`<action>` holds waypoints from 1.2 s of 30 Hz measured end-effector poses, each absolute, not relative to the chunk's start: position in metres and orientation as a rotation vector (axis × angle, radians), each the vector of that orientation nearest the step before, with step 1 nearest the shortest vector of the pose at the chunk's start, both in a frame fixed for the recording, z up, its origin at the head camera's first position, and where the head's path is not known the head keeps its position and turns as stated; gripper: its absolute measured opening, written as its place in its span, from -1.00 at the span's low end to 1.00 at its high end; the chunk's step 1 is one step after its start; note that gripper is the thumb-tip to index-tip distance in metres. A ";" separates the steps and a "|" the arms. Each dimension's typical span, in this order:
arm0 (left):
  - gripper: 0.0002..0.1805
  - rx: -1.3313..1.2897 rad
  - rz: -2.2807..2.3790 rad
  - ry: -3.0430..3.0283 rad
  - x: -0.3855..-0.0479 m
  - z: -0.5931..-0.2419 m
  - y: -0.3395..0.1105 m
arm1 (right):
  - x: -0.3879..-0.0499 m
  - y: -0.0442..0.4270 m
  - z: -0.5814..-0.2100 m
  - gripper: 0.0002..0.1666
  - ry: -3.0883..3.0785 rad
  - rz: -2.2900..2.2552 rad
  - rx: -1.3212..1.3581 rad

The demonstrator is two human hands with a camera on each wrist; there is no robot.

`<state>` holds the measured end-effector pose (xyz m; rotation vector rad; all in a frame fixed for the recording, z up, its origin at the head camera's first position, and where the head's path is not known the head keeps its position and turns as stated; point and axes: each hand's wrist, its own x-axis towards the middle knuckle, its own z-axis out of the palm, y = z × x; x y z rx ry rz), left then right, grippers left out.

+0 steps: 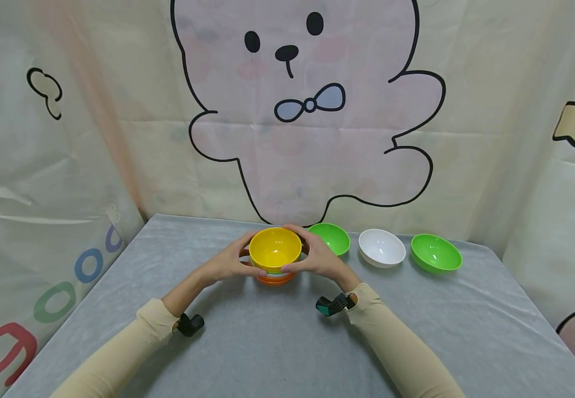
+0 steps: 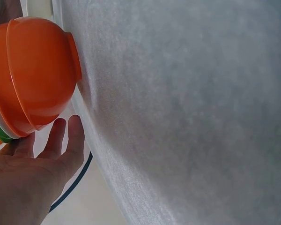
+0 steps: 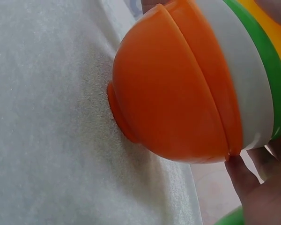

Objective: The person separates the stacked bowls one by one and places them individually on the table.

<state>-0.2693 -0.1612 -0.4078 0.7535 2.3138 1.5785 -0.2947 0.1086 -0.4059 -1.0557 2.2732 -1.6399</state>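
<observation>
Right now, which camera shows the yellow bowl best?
The head view: it looks right into the yellow bowl. The left wrist view shows only a small sliver; the right wrist view, a partial strip at the edge.

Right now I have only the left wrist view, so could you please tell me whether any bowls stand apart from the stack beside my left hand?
Observer: Yes, in the head view three stand in a row to the right of the stack: a green bowl, a white bowl and a second green bowl.
Operator: Thank you; could you also see into the topmost bowl of the stack for me?
Observer: Yes, the head view looks into the yellow bowl, and nothing shows inside it.
</observation>
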 end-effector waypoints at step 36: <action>0.04 0.775 1.605 2.334 -0.270 -0.411 -0.159 | -0.291 0.140 -0.382 0.01 2.095 -1.995 -1.123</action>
